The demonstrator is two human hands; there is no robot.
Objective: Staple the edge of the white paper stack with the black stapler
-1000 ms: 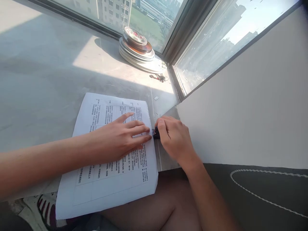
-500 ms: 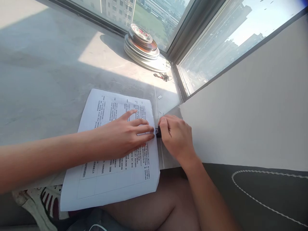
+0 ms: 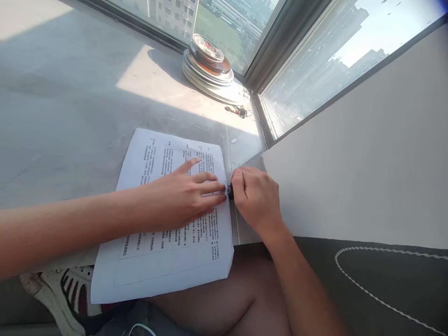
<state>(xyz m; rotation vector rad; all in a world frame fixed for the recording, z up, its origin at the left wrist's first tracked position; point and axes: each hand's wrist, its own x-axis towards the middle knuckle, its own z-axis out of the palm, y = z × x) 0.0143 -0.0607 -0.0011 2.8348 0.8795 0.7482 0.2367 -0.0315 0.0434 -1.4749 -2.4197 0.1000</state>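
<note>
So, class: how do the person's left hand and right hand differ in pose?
The left hand lies flat, fingers stretched over the printed sheet; the right hand is curled round a small dark tool. The left hand rests on the sheet; the right hand sits beside its edge. Both meet at that edge.

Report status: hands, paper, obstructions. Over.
Left hand flat on printed sheet. Right hand closed on small black tool at sheet's right edge. Plate stack by window, well apart.

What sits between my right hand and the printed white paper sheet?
Nothing visible: the right hand holds a small black object against the edge of the printed white paper sheet, beside the left hand.
</note>
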